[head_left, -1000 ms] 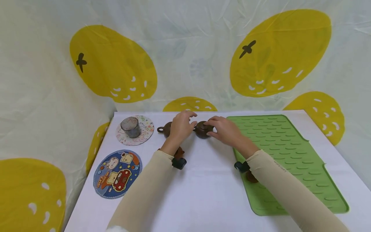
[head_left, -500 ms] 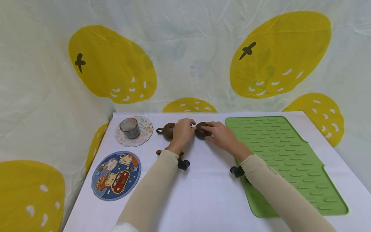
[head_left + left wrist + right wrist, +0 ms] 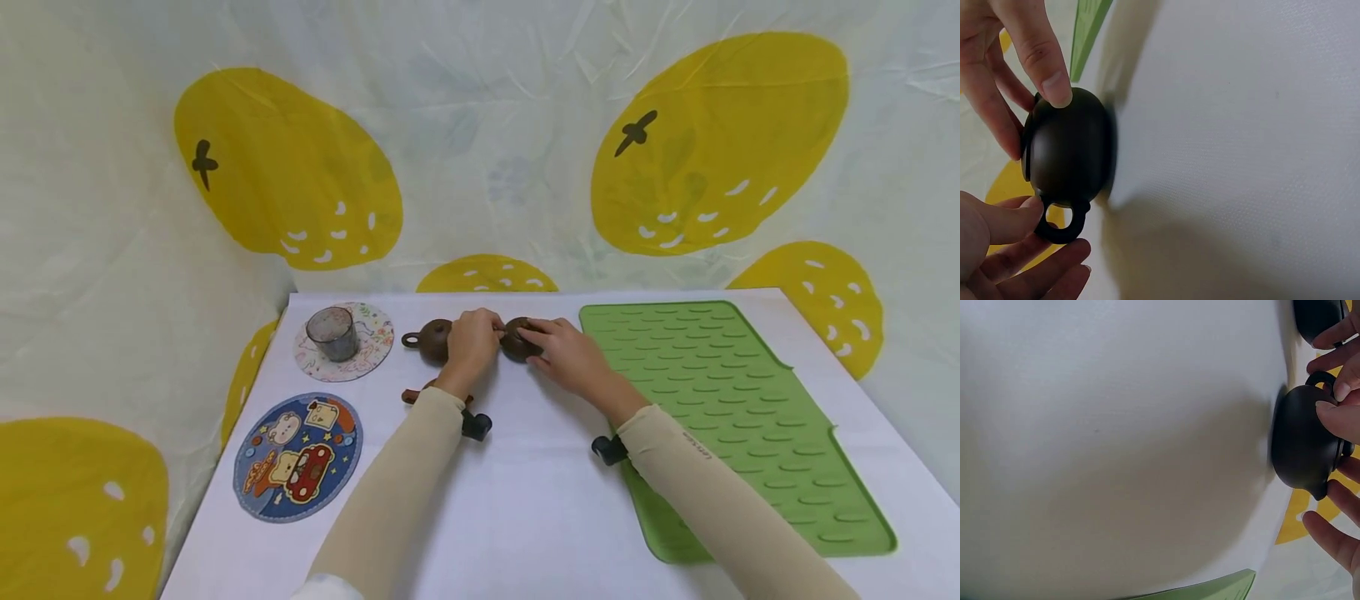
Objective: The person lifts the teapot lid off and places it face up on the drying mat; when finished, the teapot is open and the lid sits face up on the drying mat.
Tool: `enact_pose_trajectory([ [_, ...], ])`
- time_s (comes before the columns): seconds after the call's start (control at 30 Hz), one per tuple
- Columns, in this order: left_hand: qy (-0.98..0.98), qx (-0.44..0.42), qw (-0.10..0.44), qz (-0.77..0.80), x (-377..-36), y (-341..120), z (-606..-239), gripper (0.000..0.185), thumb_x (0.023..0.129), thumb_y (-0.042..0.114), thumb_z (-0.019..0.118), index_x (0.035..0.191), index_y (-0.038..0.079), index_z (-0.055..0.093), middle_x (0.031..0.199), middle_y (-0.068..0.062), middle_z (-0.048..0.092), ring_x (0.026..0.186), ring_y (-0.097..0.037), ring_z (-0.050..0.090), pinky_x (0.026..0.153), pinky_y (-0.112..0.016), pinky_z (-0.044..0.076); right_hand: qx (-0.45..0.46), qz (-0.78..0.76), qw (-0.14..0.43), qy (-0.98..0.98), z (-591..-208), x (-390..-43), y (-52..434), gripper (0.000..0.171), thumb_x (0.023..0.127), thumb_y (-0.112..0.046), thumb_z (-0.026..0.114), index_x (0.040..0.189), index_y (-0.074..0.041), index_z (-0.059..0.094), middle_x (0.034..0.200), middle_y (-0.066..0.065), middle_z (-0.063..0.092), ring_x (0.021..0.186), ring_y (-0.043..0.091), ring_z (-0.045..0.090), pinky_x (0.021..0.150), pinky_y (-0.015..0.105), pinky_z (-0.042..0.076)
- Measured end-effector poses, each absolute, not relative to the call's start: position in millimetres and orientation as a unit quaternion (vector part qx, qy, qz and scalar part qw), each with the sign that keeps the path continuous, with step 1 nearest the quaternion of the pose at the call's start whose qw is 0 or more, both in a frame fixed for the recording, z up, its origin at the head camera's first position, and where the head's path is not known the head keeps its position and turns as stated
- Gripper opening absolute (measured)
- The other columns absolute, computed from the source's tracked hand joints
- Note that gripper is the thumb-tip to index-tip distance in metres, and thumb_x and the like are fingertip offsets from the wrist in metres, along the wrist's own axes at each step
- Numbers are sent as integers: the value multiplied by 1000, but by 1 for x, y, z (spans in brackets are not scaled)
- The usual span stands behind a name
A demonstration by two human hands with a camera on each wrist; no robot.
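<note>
A dark brown teapot (image 3: pixel 514 345) sits at the back of the table between the two hands. My left hand (image 3: pixel 472 343) pinches its ring handle (image 3: pixel 1059 236) between thumb and fingers. On the other side, my right hand (image 3: pixel 572 358) holds the teapot's body and lid, the thumb lying against the body in the left wrist view and fingers at the lid. The short spout (image 3: pixel 1318 492) points toward the right hand's fingers. Left of my left hand stands a second brown teapot (image 3: pixel 432 343), partly covered by that hand. A reddish-brown piece (image 3: pixel 412 397) is mostly hidden behind the left wrist.
At the back left a tinted glass (image 3: pixel 332 335) stands on a round floral coaster (image 3: pixel 377 337). In front of it lies a round blue cartoon mat (image 3: pixel 258 467). A green ribbed mat (image 3: pixel 720 392) covers the right side, under the right forearm.
My left hand has come down onto the teapot's handle and pinches it. The right hand has shifted slightly left and settled round the body and lid. The other things stay put.
</note>
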State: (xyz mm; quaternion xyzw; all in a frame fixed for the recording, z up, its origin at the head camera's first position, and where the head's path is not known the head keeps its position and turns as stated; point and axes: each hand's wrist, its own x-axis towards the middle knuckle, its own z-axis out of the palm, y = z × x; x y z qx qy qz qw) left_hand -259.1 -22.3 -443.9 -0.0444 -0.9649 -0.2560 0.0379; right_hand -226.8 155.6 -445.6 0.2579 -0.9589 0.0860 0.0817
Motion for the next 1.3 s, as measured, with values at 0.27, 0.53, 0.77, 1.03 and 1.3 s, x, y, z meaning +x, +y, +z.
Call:
enact_pose_trajectory([
  [0.27, -965, -42, 33, -255, -258, -22, -442, 11, 96, 18, 70, 96, 20, 81, 101, -1, 79, 96, -26, 73, 80, -43, 60, 263, 78, 89, -957, -446, -227, 155, 52, 90, -26, 79, 139, -16, 64, 146, 13, 61, 118, 37, 64, 89, 50, 58],
  [0.53, -964, -50, 33, -258, -259, -23, -443, 12, 97, 18, 70, 96, 19, 81, 100, 0, 79, 95, -25, 73, 79, -42, 60, 270, 78, 102, -954, -443, -228, 156, 50, 89, -25, 80, 136, -15, 67, 143, 14, 63, 115, 38, 67, 91, 51, 57],
  [0.77, -964, -53, 36, -257, -260, -23, -446, 12, 97, 18, 69, 96, 20, 81, 100, 0, 79, 94, -25, 73, 79, -41, 60, 274, 78, 105, -953, -443, -229, 156, 50, 88, -26, 80, 135, -14, 67, 142, 13, 64, 115, 37, 69, 91, 50, 57],
  [1.03, -964, -52, 41, -258, -260, -23, -446, 13, 97, 17, 69, 97, 20, 81, 100, 0, 79, 93, -24, 74, 77, -40, 60, 266, 86, 92, -956, -443, -231, 156, 50, 90, -27, 79, 137, -15, 66, 143, 12, 63, 113, 36, 70, 85, 49, 58],
  [1.3, -965, -54, 34, -255, -261, -23, -444, 15, 98, 15, 67, 98, 19, 82, 101, 1, 79, 94, -24, 73, 79, -40, 60, 249, 128, 70, -957, -426, -237, 162, 54, 89, -25, 80, 139, -14, 64, 146, 16, 60, 116, 38, 69, 83, 50, 59],
])
